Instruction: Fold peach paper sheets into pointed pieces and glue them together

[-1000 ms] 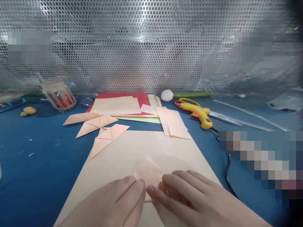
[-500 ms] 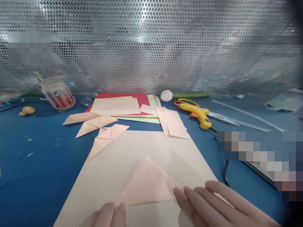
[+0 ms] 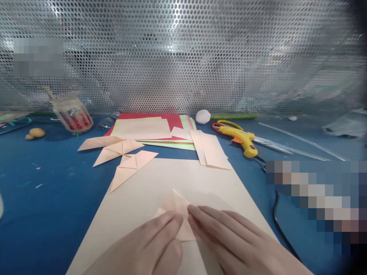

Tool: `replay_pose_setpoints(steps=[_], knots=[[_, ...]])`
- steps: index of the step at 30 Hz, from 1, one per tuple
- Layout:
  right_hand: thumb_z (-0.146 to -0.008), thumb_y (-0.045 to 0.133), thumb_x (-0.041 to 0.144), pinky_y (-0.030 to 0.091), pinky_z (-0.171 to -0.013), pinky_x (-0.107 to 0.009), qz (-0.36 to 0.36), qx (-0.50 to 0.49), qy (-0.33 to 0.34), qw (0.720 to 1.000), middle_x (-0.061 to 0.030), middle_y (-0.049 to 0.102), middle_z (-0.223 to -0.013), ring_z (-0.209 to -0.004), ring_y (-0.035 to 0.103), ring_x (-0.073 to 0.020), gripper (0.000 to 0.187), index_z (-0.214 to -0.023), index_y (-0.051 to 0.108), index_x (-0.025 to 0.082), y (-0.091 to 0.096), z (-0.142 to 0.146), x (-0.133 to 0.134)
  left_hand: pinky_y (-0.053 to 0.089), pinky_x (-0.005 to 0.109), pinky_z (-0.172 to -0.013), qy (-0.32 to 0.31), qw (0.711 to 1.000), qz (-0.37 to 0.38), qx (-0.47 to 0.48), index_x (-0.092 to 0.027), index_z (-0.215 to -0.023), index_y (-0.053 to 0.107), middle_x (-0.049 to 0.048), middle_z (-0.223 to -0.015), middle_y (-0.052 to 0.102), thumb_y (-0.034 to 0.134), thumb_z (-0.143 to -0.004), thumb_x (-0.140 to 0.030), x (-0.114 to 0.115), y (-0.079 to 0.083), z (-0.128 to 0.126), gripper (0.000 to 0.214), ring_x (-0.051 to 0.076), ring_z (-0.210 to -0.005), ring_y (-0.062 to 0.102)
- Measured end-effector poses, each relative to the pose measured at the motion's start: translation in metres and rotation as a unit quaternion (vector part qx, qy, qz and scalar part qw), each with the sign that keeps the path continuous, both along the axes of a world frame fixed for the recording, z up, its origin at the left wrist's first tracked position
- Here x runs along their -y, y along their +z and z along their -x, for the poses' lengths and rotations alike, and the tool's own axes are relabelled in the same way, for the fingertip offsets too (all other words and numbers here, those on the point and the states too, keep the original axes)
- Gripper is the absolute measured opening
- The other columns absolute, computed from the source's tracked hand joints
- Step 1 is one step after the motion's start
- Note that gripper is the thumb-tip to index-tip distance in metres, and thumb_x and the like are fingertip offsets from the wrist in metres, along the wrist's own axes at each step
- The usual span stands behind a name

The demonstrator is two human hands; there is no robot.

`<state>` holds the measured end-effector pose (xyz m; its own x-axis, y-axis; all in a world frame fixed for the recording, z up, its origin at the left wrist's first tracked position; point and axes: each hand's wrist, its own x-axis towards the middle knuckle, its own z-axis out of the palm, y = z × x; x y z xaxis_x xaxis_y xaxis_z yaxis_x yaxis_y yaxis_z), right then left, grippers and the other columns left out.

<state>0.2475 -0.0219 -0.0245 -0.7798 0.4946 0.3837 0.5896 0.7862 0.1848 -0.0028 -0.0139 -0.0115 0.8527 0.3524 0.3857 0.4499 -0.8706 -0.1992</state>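
A small peach folded paper triangle (image 3: 175, 204) lies on a large peach sheet (image 3: 149, 187) at the near middle of the blue table (image 3: 43, 198). My left hand (image 3: 149, 248) lies flat on it from the left, fingers together and stretched forward. My right hand (image 3: 235, 240) presses on it from the right, fingers straight, its fingertips meeting the left hand's over the triangle. Most of the folded piece is hidden under both hands; only its tip shows.
Three folded peach pieces (image 3: 123, 154) lie to the left of the sheet, a folded strip (image 3: 210, 149) at its far edge. Behind is a stack of coloured paper (image 3: 149, 130), a yellow glue gun (image 3: 239, 137) with black cable (image 3: 276, 214), a jar (image 3: 71, 114), a white ball (image 3: 203, 116), perforated metal wall (image 3: 183, 57).
Half a second ago the hands were apart and a wide triangle flap showed. Both hands have since slid forward and together over it, leaving only its tip in sight.
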Motion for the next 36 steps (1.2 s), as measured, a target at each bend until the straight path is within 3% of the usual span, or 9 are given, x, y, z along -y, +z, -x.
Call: replay_pose_setpoints(steps=[3, 5, 7, 13, 18, 23, 26, 32, 36], knots=[[-0.097, 0.042, 0.013, 0.055, -0.103, -0.035, 0.056, 0.018, 0.009, 0.998, -0.01, 0.054, -0.146, -0.132, 0.058, -0.0225, 0.045, -0.14, 0.058, 0.009, 0.001, 0.002, -0.005, 0.045, 0.03, -0.109, 0.006, 0.994, 0.11, 0.015, -0.01, -0.123, 0.064, 0.0123, -0.129, 0.069, 0.041, -0.102, -0.017, -0.006, 0.003, 0.002, 0.032, 0.021, -0.12, 0.066], [-0.096, 0.043, 0.013, 0.053, -0.106, -0.038, 0.085, 0.005, -0.01, 0.996, -0.0095, 0.052, -0.148, -0.134, 0.055, -0.0228, 0.048, -0.142, 0.056, 0.009, 0.004, 0.005, -0.005, 0.047, 0.032, -0.108, 0.014, 0.983, 0.182, 0.02, -0.01, -0.129, 0.063, 0.0128, -0.134, 0.066, 0.051, -0.099, -0.026, -0.009, 0.009, 0.003, 0.036, 0.023, -0.122, 0.065], [-0.097, 0.043, 0.014, 0.052, -0.106, -0.039, 0.107, -0.026, -0.028, 0.994, -0.0088, 0.056, -0.145, -0.131, 0.058, -0.0228, 0.046, -0.141, 0.058, 0.011, 0.008, 0.008, -0.004, 0.047, 0.033, -0.109, 0.028, 0.975, 0.218, 0.036, -0.012, -0.133, 0.062, 0.0112, -0.137, 0.063, 0.053, -0.097, -0.022, -0.013, 0.013, 0.003, 0.038, 0.023, -0.123, 0.063], [-0.101, 0.051, 0.017, 0.06, -0.09, -0.027, 0.22, -0.167, -0.032, 0.961, -0.0055, 0.076, -0.119, -0.098, 0.071, -0.0179, 0.029, -0.121, 0.072, 0.022, 0.011, 0.005, -0.005, 0.05, 0.041, -0.107, 0.092, 0.971, 0.212, 0.058, -0.016, -0.131, 0.061, 0.0087, -0.136, 0.065, 0.033, -0.099, -0.011, -0.024, 0.007, 0.003, 0.042, 0.022, -0.124, 0.061], [-0.099, 0.05, 0.014, 0.06, -0.077, -0.023, 0.279, -0.235, -0.08, 0.928, -0.0037, 0.07, -0.095, -0.083, 0.07, -0.0148, 0.023, -0.102, 0.071, 0.024, 0.005, 0.01, -0.004, 0.05, 0.051, -0.103, 0.123, 0.961, 0.244, 0.05, -0.017, -0.133, 0.058, 0.0109, -0.132, 0.064, 0.034, -0.101, -0.015, -0.028, 0.006, 0.004, 0.04, 0.028, -0.121, 0.059], [-0.093, 0.051, 0.015, 0.057, -0.061, -0.023, 0.282, -0.219, -0.142, 0.923, -0.0005, 0.059, -0.083, -0.062, 0.062, -0.0122, 0.017, -0.094, 0.066, 0.023, 0.008, 0.016, -0.007, 0.052, 0.033, -0.082, 0.164, 0.894, 0.396, 0.129, -0.023, -0.117, 0.066, 0.0024, -0.1, 0.065, 0.047, -0.097, -0.021, -0.028, 0.013, 0.003, 0.027, 0.02, -0.091, 0.064], [-0.092, 0.053, 0.014, 0.052, -0.055, -0.022, 0.338, -0.237, -0.144, 0.9, -0.0002, 0.059, -0.088, -0.054, 0.053, -0.0091, 0.019, -0.095, 0.069, 0.024, 0.011, 0.016, -0.01, 0.048, 0.027, -0.069, 0.179, 0.864, 0.438, 0.172, -0.023, -0.102, 0.071, -0.0027, -0.08, 0.063, 0.054, -0.091, -0.022, -0.032, 0.013, 0.001, 0.02, 0.016, -0.073, 0.06], [-0.085, 0.06, 0.02, 0.051, -0.064, -0.025, 0.474, -0.359, -0.154, 0.789, -0.0021, 0.062, -0.093, -0.075, 0.061, -0.0147, 0.023, -0.102, 0.074, 0.026, 0.004, 0.016, -0.015, 0.042, 0.023, -0.058, 0.19, 0.848, 0.456, 0.189, -0.024, -0.101, 0.071, -0.0057, -0.073, 0.061, 0.057, -0.09, -0.024, -0.039, 0.011, -0.001, 0.018, 0.013, -0.062, 0.055], [-0.087, 0.06, 0.027, 0.047, -0.066, -0.029, 0.444, -0.372, -0.188, 0.793, -0.0006, 0.059, -0.08, -0.073, 0.057, -0.017, 0.02, -0.102, 0.073, 0.027, -0.002, 0.02, -0.014, 0.041, 0.026, -0.062, 0.173, 0.86, 0.447, 0.175, -0.023, -0.092, 0.064, -0.0046, -0.077, 0.059, 0.055, -0.093, -0.025, -0.036, 0.008, 0.0, 0.009, 0.015, -0.066, 0.053]])
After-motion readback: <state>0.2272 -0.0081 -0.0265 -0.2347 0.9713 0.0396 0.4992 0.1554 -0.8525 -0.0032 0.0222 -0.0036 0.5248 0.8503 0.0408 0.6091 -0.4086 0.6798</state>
